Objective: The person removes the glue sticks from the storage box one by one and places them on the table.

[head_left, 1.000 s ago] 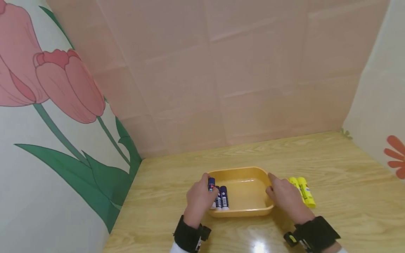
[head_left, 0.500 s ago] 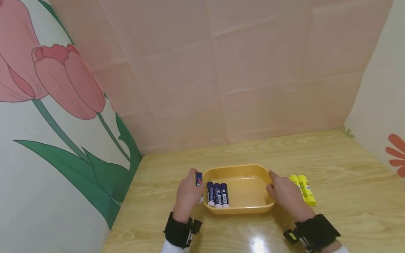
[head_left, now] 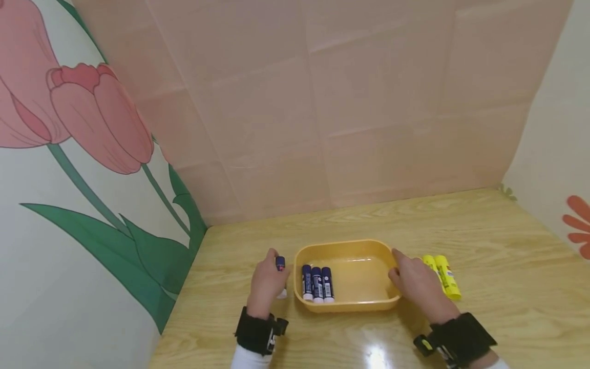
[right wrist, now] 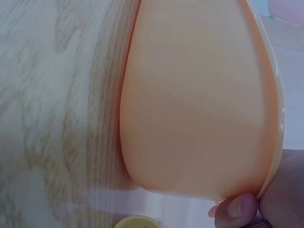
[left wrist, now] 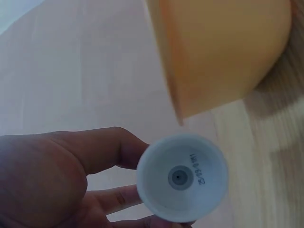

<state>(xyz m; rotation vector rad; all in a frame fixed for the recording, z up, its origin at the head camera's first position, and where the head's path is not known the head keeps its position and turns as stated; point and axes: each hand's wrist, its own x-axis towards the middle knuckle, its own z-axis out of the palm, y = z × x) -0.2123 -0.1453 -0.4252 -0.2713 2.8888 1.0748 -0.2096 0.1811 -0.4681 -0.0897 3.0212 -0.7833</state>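
Item, near left: my left hand, fingers curled round one blue glue stick, held just left of the orange tray, long axis running near to far, white base toward me. Item, near right: my right hand, fingers gripping the tray's right rim, two yellow glue sticks just beyond on the surface. Item, in the tray's left end: three blue glue sticks side by side, lying parallel to the held stick, just right of it across the wall.

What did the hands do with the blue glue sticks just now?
The left hand lifted one blue glue stick out of the yellow tray and moved it left, outside the rim. Three blue sticks stayed inside. The right hand kept holding the tray's edge.
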